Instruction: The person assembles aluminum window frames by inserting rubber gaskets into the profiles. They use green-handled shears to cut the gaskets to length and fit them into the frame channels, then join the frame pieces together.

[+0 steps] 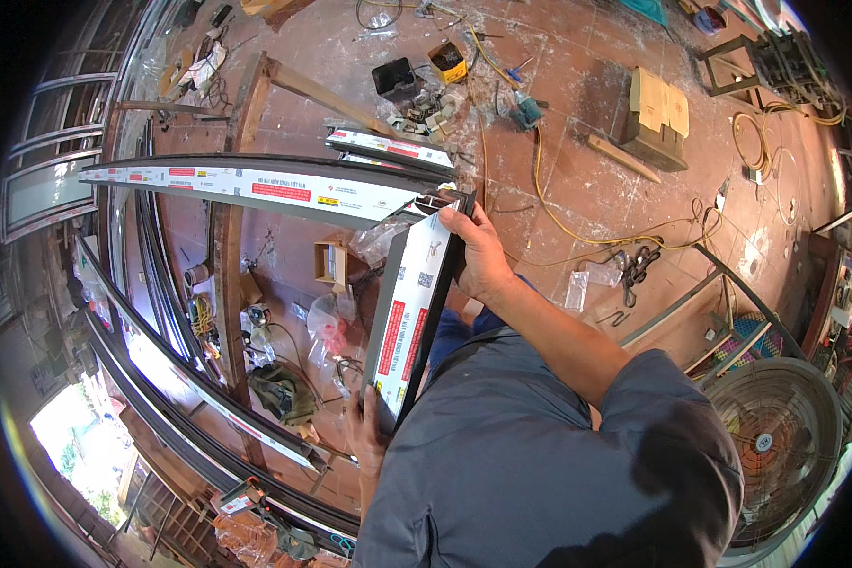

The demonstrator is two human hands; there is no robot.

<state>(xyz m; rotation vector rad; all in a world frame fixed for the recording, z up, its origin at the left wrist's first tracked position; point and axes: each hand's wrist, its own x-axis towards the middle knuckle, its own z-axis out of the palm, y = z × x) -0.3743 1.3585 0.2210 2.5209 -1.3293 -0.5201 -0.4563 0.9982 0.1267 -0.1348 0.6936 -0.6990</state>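
A short metal frame profile with white and red protective film runs at a slant in front of my body. Its far end meets a long film-covered profile at a corner. My right hand is closed round the short profile at that corner, thumb on top. My left hand grips its near end from the left side; part of that hand is hidden. At the joint the two pieces touch, but I cannot tell whether they are fastened.
Beneath the long profile stands a wooden trestle. More dark profiles lie at the left. A cardboard box, a power tool and a yellow hose are on the tiled floor. A large round fan stands at the right.
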